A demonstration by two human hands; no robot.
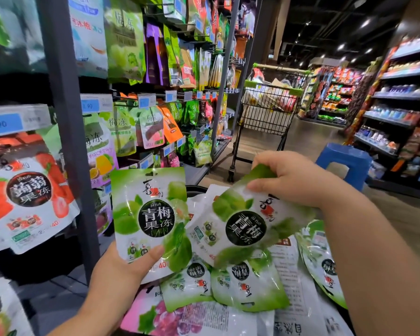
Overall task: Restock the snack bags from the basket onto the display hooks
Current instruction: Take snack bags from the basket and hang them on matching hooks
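I'm looking down a dim shop aisle under a black open ceiling [325, 25] dotted with small white spotlights, with a brown wood-look floor [410, 214] below. A dark grey metal upright post [66, 117] stands close on my left, and beyond it there's a black wire shopping trolley with green trim [264, 110], with a blue plastic stool [344, 163] near it. Tall dark shelving [398, 98] packed with bottles and packets lines the right side.
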